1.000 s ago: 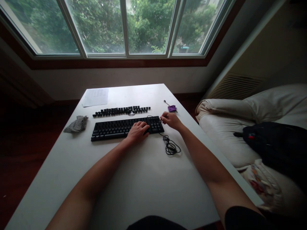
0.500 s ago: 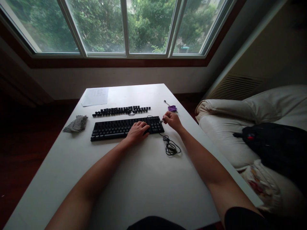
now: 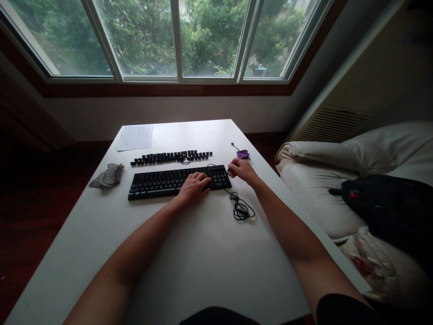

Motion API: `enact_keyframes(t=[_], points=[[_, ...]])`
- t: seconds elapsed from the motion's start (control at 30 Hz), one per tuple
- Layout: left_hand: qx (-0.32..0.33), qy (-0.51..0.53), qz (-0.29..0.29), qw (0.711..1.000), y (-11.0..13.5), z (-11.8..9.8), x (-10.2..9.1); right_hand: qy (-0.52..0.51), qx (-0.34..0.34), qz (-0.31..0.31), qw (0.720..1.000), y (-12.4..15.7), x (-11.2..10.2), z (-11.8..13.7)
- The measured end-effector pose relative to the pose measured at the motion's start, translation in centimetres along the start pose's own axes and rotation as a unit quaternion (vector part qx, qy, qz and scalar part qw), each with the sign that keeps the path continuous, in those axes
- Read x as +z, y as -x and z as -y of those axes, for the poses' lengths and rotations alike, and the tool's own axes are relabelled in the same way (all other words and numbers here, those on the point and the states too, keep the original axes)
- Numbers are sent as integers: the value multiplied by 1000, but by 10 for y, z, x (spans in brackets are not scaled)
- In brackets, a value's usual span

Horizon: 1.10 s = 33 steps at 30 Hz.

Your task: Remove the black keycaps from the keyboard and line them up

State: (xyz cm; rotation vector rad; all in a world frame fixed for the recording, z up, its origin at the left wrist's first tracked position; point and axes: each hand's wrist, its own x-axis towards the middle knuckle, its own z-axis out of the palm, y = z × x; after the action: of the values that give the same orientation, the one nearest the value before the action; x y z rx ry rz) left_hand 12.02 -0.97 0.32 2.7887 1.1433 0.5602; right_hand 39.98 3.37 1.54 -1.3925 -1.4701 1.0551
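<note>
A black keyboard (image 3: pixel 158 183) lies on the white table in front of me. My left hand (image 3: pixel 195 184) rests flat across its right part, fingers spread over the keys. At the keyboard's upper right corner, my right hand (image 3: pixel 241 170) is closed in a pinch on a thin wire tool (image 3: pixel 227 173), which looks like a keycap puller. The tool's tip is at the number pad; whether it grips a key is too small to tell. Loose black keycaps (image 3: pixel 162 157) stand in rows behind the keyboard, with a small clear round piece (image 3: pixel 185 160) beside them.
A coiled black cable (image 3: pixel 242 210) lies right of the keyboard. Farther back are a purple cloth (image 3: pixel 242 154) and a thin stick with a dark tip (image 3: pixel 234 146). A grey cloth (image 3: pixel 108 176) and a paper sheet (image 3: pixel 134 137) are on the left. A sofa (image 3: pixel 311 194) borders the table's right side.
My right hand has shifted very slightly left, keeping its pinch on the wire tool. The left hand stays in place on the keyboard.
</note>
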Motion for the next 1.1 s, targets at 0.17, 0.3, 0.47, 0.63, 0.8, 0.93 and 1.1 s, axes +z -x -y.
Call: enact_keyframes(t=[0.17,0.3,0.47,0.63,0.8,0.93,1.1], points=[[2,1,4,1000,-1,0,-1,115,-33,-16,993,8,2,14],[4,-1,4,1000,-1,0,-1,171,-45,-52,983,13,7,21],[3,-1,-3,1000,-1,-1,-1,220,-87,-60,970,17,16,26],[0,-4,3,1000,-1,-2,-1,280,-135,-23,950,19,15,31],[-3,-4,-1,1000,-1,-2,1,332,-181,14,926,21,15,35],[-5,-1,0,1000,-1,-2,1,362,-216,26,907,20,19,35],[3,-3,1,1000,-1,-1,-2,314,-153,-9,937,16,15,31]])
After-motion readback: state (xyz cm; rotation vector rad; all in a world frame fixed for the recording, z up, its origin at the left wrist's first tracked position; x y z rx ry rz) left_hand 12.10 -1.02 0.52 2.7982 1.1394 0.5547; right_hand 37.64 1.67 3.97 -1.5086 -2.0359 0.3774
